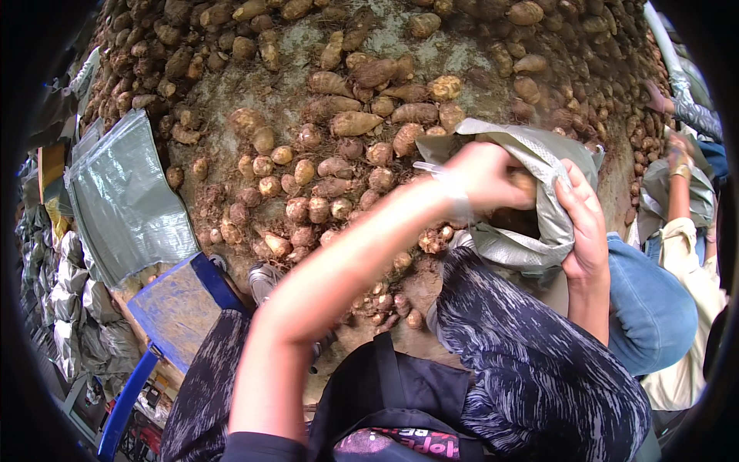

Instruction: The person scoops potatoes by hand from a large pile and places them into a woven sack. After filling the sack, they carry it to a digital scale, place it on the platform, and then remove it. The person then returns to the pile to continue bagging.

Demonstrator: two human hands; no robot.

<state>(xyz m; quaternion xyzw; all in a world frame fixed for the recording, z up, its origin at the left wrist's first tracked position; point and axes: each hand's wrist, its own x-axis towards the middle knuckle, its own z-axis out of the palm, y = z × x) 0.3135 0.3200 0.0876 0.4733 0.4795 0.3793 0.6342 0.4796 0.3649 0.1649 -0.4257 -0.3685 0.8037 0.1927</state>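
Observation:
My left hand (485,173), slightly blurred, reaches into the mouth of a grey-white woven plastic sack (519,254). Its fingers close around a brown taro corm (522,186), partly hidden by the hand and the sack. With my right hand (584,225) I grip the right side of the sack's rim, thumb over the folded edge. The sack stands beside my right knee, its mouth held apart; what lies deeper inside is dark. In front of me, loose taro corms (355,123) with rootlets lie scattered on the dirty floor (242,86).
A larger heap of taro (173,34) spans the far side. At left are a flat woven sack (133,190), a dirt-smeared blue plastic scoop (179,312) and silvery filled bags (72,300). On the right, another person's knee (649,306) and other people's hands (680,156) are close by.

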